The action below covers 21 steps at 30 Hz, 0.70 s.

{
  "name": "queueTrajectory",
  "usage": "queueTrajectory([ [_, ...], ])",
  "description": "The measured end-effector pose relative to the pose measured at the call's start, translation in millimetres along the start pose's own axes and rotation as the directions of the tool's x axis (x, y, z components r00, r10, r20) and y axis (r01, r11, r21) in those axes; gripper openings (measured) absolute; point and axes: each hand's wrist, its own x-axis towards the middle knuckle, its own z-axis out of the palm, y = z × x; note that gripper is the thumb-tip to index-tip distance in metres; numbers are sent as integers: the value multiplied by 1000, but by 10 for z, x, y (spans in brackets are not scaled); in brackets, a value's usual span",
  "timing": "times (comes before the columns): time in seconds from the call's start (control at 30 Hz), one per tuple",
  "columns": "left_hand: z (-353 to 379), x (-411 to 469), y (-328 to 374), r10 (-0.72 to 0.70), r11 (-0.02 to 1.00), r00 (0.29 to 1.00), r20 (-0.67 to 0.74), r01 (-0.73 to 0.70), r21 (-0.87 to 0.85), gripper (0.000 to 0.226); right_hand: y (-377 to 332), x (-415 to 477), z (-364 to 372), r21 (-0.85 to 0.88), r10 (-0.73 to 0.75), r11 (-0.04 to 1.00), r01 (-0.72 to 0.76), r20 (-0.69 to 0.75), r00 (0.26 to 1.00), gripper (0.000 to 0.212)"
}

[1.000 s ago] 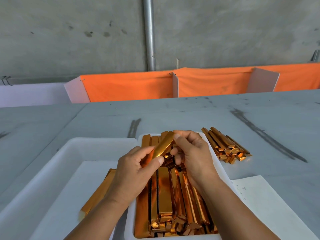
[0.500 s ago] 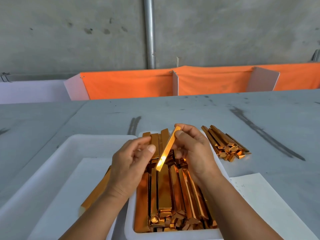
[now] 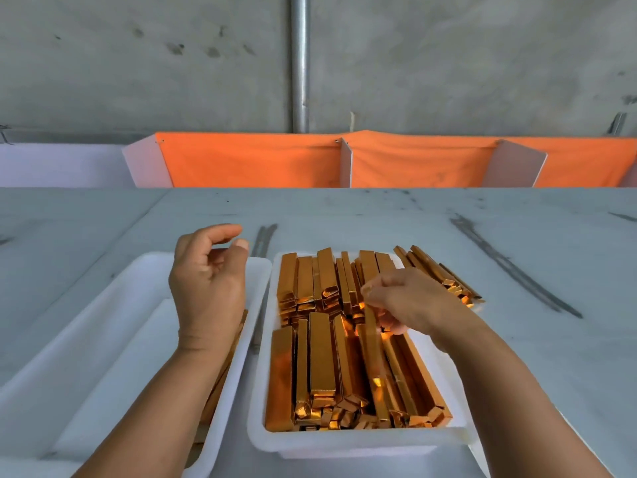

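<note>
A white tray (image 3: 259, 381) in front of me is packed with several folded gold foil boxes (image 3: 322, 357) lying lengthwise. My right hand (image 3: 410, 301) hovers over the tray's middle and pinches the upper end of one slim gold box (image 3: 375, 353), which slants down among the others and looks blurred. My left hand (image 3: 208, 284) is raised over the larger white tray (image 3: 86, 326) on the left, with its fingers loosely curled and holding nothing. A few gold boxes (image 3: 230, 353) lie in that left tray, mostly hidden by my left forearm.
A loose pile of gold boxes (image 3: 439, 274) lies on the grey table (image 3: 517, 339) just right of the packed tray. Orange cloth with white dividers (image 3: 258, 160) lines the table's far edge. A metal pipe (image 3: 299, 63) runs up the concrete wall.
My left hand let go of the gold box and moved left and up over the left tray. My right hand lowered the box into the packed tray.
</note>
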Motion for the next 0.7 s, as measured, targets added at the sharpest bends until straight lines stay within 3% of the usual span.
queueTrajectory([
  [0.1, -50, 34, 56, -30, 997, 999, 39, 27, 76, 18, 14, -1, -43, -61, 47, 997, -49, -24, 999, 19],
  [0.23, -150, 125, 62, -157, 960, 978, 136, 119, 254, 19, 65, -5, -17, -386, 20, 922, -21, -6, 1000, 28],
  [0.33, -290, 238, -33, -271, 891, 946, 180, 176, 419, 17, 115, -11, 21, -460, 17, 888, -6, 20, 1000, 27],
  [0.43, -434, 317, -181, -455, 692, 846, 278, 139, 708, 32, 166, -5, 50, -466, 14, 885, -14, -2, 1000, 26],
  [0.57, -560, 219, -381, -710, 343, 634, 308, -70, 937, 60, 196, 25, 69, -498, 12, 867, -21, -22, 1000, 31],
  [0.7, -529, 59, -541, -805, 221, 514, 297, -204, 954, 49, 184, 34, 70, -479, -7, 878, -14, -41, 999, 33],
])
